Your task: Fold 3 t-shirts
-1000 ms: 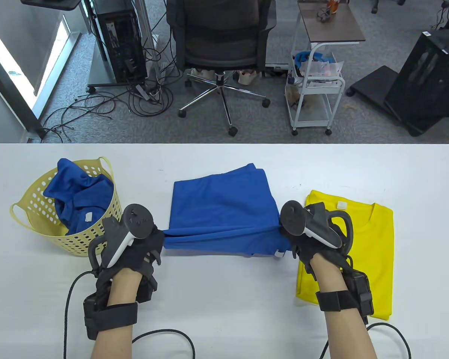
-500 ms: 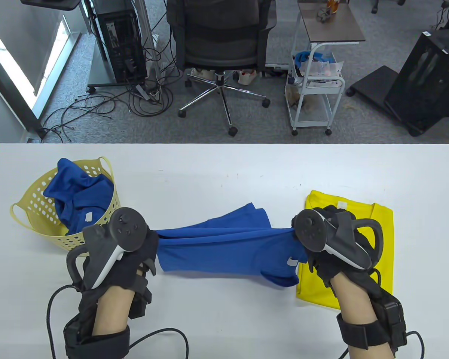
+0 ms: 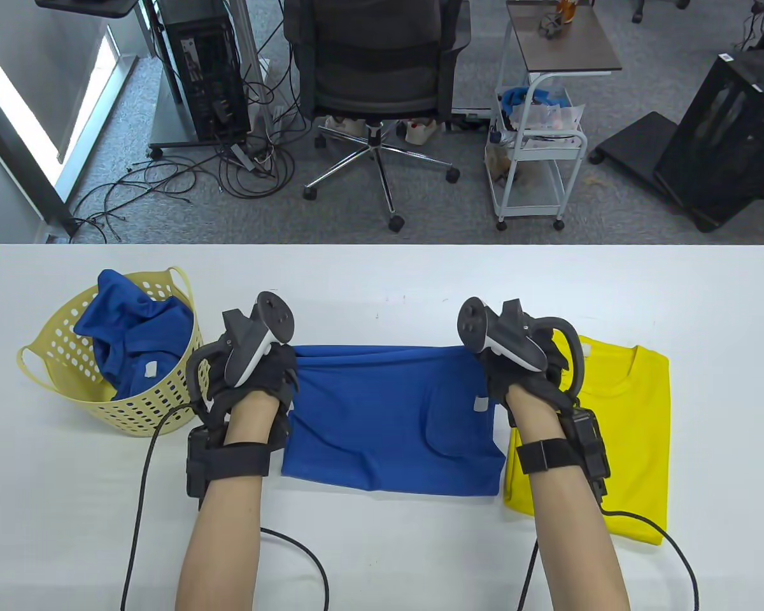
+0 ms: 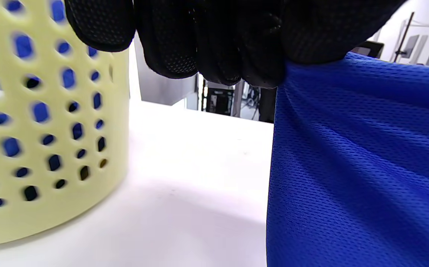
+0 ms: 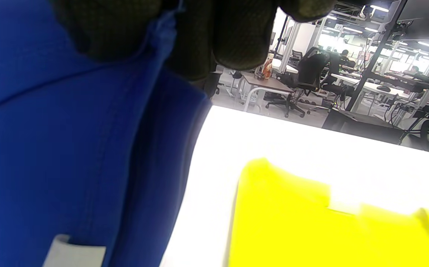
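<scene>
- Right now left hand (image 3: 254,385) grips the far-left corner of the blue t-shirt (image 3: 391,423); left wrist view shows gloved fingers (image 4: 214,44) bunched tight on the fabric edge (image 4: 279,111), cloth hanging down from the pinch.
- Right hand (image 3: 522,382) grips the far-right corner of the same shirt; right wrist view shows fingers (image 5: 236,33) clenched over a stitched hem (image 5: 151,55).
- Blue t-shirt spans between the two hands, far edge pulled roughly straight from hand to hand, rest lying on the white table (image 3: 388,560) toward the wrists; white tag (image 3: 482,403) just inside the right hand.
- Near edge of the shirt lies back beside the forearms, slightly wavy.
- Yellow basket (image 3: 70,375) sits just outside the left hand, close to but apart from the glove; a crumpled blue shirt (image 3: 134,331) fills it. Left wrist view: basket wall (image 4: 51,148) near, with a strip of bare table between it and the shirt edge.
- Yellow t-shirt (image 3: 630,433) lies flat outside the right hand, partly under the right wrist; its near-left edge sits right against the blue shirt's right edge.
- Open tabletop beyond both hands, and behind the shirt around the forearms.
</scene>
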